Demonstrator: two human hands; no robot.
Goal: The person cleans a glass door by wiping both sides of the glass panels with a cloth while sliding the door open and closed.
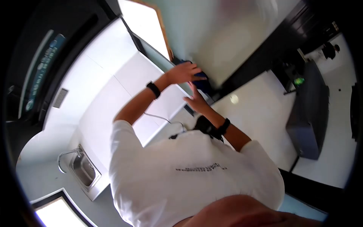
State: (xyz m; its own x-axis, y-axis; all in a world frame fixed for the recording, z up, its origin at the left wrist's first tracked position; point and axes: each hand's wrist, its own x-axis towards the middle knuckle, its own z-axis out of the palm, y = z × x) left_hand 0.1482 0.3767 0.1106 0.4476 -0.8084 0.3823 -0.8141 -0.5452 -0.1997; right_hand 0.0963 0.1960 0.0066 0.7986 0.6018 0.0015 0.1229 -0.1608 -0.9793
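Observation:
Both of my hands are raised close together near the upper middle of the view, over the edge of a white counter. My left hand (183,73) has its fingers spread apart and holds nothing that I can see. Just below it, my right hand (196,100) is also open, with thumb and fingers apart. A dark blue item (201,84) shows behind the fingers; whether either hand touches it is unclear. Each wrist wears a black band. A thin cable (162,118) runs across the counter below my left forearm.
A steel sink (85,170) with a curved tap is set in the white counter (109,90) on the left. On the right stands a dark grey cabinet (310,113) on the light floor (257,109). A bright wood-edged panel (147,26) is at the top.

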